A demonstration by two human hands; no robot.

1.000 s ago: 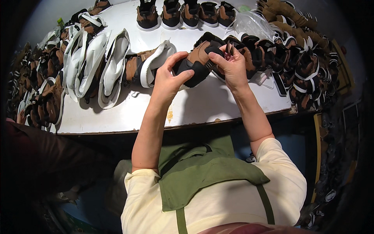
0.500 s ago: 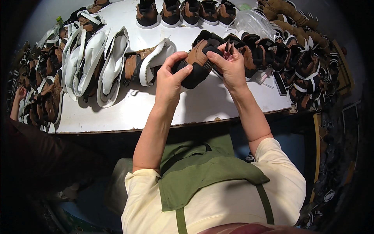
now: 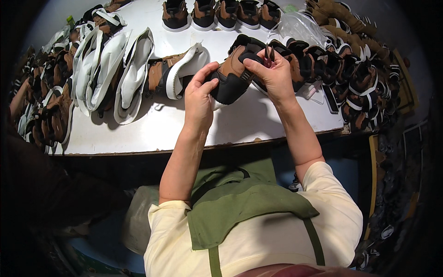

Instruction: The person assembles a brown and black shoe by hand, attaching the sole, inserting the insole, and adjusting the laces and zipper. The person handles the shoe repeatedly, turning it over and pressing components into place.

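A brown and black shoe (image 3: 232, 74) is held tilted above the white table, its black end toward me. My left hand (image 3: 201, 90) is closed on that black end, thumb on the near side and fingers behind. My right hand (image 3: 272, 76) pinches the shoe's upper edge with its thumb. The same hand also has a small pair of thread snips (image 3: 269, 54) in it, with two dark pointed blades sticking up past the fingers. The handles are hidden by the fingers.
On the white table (image 3: 180, 129), shoe uppers with white linings (image 3: 134, 76) lie to the left. Finished-looking shoes (image 3: 203, 14) stand in a row at the back. Shoes (image 3: 364, 76) are heaped at right, beside a phone (image 3: 331, 99). A co-worker's arm (image 3: 19, 98) is at far left.
My left thumb has slid in slightly on the shoe, and the shoe has shifted a little. The snips' blades stand slightly higher. The co-worker's hand has moved up into the left pile.
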